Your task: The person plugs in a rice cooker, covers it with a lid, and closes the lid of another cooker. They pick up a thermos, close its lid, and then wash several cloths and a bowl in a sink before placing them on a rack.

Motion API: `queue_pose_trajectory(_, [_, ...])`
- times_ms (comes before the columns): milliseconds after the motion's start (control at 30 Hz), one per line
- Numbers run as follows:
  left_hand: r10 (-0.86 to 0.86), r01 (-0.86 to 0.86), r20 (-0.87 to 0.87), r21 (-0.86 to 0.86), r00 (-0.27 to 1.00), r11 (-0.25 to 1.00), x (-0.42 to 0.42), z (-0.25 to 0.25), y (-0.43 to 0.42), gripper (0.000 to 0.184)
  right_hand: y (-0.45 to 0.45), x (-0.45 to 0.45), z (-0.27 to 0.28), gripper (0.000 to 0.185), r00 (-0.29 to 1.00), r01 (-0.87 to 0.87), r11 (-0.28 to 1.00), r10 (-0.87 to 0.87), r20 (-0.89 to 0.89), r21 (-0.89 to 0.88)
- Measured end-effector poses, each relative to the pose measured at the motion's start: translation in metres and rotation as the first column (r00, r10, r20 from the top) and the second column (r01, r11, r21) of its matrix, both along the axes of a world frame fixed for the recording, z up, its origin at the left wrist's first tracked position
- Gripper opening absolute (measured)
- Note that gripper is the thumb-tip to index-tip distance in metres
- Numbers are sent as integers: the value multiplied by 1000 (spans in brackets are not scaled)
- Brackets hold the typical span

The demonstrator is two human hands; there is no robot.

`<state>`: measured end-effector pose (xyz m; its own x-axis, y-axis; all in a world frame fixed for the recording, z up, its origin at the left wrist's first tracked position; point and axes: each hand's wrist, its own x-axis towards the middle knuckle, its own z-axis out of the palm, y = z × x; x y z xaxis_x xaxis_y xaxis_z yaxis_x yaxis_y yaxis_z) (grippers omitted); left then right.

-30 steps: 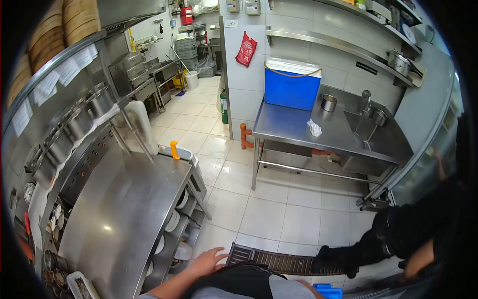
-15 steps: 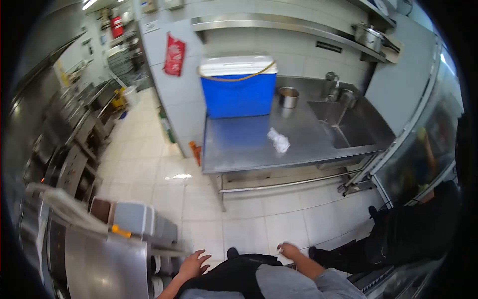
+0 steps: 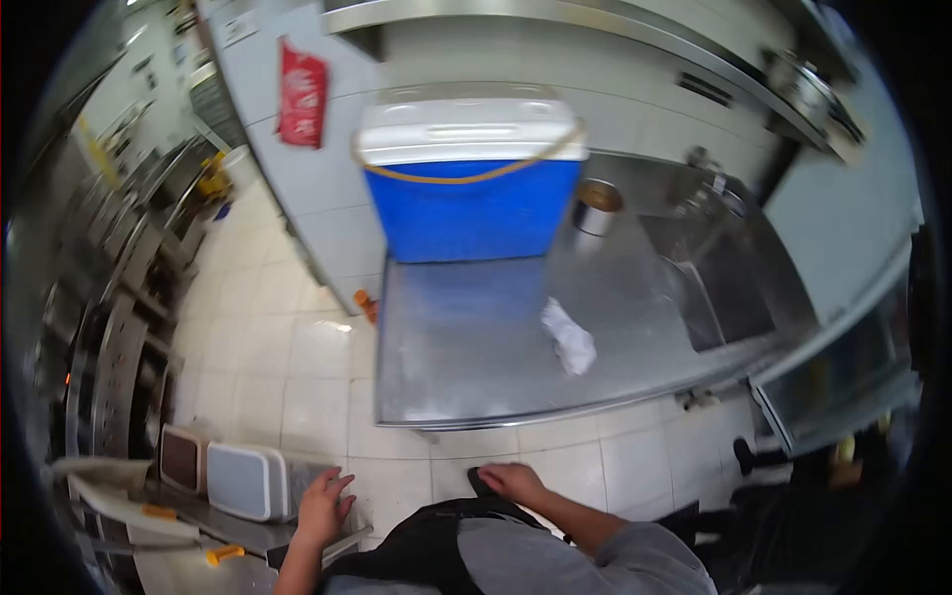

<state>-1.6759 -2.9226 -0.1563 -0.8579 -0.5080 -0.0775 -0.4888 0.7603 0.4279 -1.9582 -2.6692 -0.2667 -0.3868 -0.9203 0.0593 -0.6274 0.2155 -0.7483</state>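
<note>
My left hand (image 3: 324, 508) hangs low beside my body, near the lidded bins, with its fingers apart and nothing in them. My right hand (image 3: 511, 483) is in front of my waist with its fingers curled in; what they hold, if anything, is hidden. Ahead stands a steel table (image 3: 466, 347). On it sit a blue cooler box (image 3: 471, 213) with a white lid and a yellowish cord, a crumpled white cloth (image 3: 569, 339), and a small metal pot (image 3: 598, 208). Neither hand touches these.
A sink (image 3: 729, 288) with a tap is set into the table's right end. Above runs a steel shelf (image 3: 555, 12) carrying a pot (image 3: 798, 89). Bins (image 3: 243, 481) and a cooking line (image 3: 114, 347) stand left. A person in dark clothes (image 3: 793, 516) is at the right.
I have moved closer to the steel table, so the cooler box and cloth look larger. My right hand has come inward across my front. The glass door at right has swung, and the other person sits lower in view.
</note>
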Motion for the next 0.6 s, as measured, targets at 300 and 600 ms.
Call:
queue_pose_trajectory(300, [397,-396,13,-46,918,917,58,-1,-112,35,-316,-38,104,24,958,-275,913,234,-163,-302])
queue_pose_trajectory(600, [570,-565,9,-113,822,817,142,-3,-308,29,-531,41,29,26,867,-486,861,497,-45,154])
